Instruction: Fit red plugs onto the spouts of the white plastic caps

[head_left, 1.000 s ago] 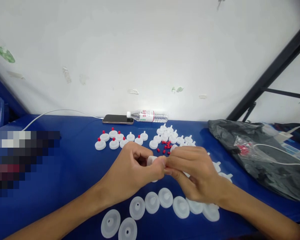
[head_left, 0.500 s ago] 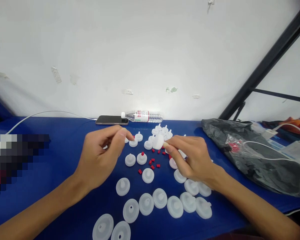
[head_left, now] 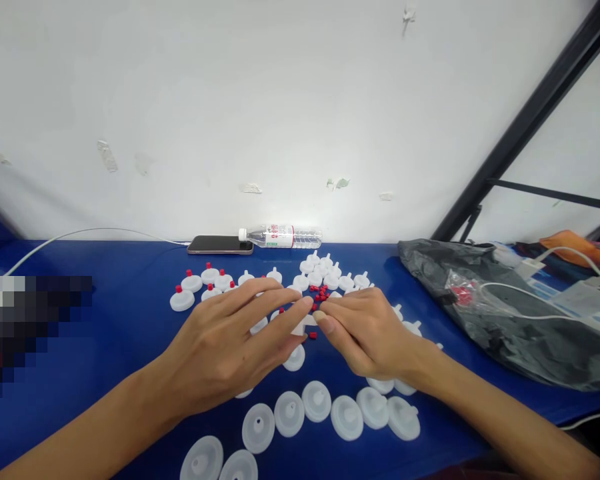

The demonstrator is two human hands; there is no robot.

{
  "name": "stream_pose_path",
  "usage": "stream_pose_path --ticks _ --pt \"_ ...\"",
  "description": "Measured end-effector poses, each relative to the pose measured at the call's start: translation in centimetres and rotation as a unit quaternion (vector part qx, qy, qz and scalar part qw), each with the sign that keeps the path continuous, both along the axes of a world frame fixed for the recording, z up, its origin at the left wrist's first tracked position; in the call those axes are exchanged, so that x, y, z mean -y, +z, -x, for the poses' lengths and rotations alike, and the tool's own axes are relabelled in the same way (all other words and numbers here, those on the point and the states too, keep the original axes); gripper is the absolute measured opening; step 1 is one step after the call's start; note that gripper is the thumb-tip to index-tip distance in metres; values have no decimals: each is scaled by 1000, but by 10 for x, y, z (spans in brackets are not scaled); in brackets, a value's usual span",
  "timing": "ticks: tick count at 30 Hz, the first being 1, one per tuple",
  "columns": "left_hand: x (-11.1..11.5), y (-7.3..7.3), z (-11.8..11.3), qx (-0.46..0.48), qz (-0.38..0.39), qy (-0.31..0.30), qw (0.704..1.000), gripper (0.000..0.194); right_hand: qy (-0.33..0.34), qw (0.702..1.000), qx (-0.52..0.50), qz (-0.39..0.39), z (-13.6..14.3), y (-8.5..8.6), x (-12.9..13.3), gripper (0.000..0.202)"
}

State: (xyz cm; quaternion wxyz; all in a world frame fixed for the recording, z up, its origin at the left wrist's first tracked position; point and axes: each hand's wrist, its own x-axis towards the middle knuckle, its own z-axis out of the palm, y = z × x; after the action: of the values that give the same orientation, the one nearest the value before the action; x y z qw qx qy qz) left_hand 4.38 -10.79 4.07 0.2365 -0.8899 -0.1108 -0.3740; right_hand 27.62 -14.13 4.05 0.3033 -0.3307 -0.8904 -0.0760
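My left hand (head_left: 237, 337) is palm down, its index finger and thumb around a small white cap (head_left: 298, 326) that is mostly hidden. My right hand (head_left: 373, 333) pinches the same cap's narrow spout from the right, thumb pressed to bent fingers. Small red pieces (head_left: 322, 293) lie just beyond the fingertips, and a single red piece (head_left: 313, 335) is just below them. Nearer me, translucent white caps (head_left: 317, 401) stand in a curved row, spouts up. White caps tipped with red (head_left: 183, 299) are beyond my left hand; plain white caps (head_left: 325, 265) cluster behind the red pieces.
A dark phone (head_left: 220, 245) on a cable and a lying clear bottle (head_left: 307, 237) are at the back of the blue table (head_left: 130, 287), against the wall. On the right a grey plastic bag (head_left: 520, 333) lies beside a small packet of red pieces (head_left: 464, 293).
My left hand has moved right and turned palm down, its fingers now at the white cap. My right hand has shifted slightly down, still at the cap. The view has shifted slightly.
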Motion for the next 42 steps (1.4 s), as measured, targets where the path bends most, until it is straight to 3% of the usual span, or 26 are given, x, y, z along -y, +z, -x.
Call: stream_pose_path --ticks 9,13,18,23,30,37,42 --pt "-6 3 0 17 0 19 1000 36 -40 999 -35 -8 -5 2 -1 35" --pt "-10 5 2 76 40 33 996 33 -81 993 -81 -32 -7 8 -3 40" --pt "-14 7 6 125 53 78 988 32 -112 982 -132 -76 -13 12 -6 42" --pt "-12 5 4 109 48 113 986 34 -116 983 -122 -71 -12 12 -5 42" --pt "-13 -1 1 126 127 103 979 15 -122 987 -95 -37 -11 12 -6 45" --pt "-13 5 10 128 232 187 946 25 -124 986 -106 -33 -12 12 -6 44" --pt "-14 13 13 159 274 204 926 25 -119 987 -101 -29 -11 11 -6 45"
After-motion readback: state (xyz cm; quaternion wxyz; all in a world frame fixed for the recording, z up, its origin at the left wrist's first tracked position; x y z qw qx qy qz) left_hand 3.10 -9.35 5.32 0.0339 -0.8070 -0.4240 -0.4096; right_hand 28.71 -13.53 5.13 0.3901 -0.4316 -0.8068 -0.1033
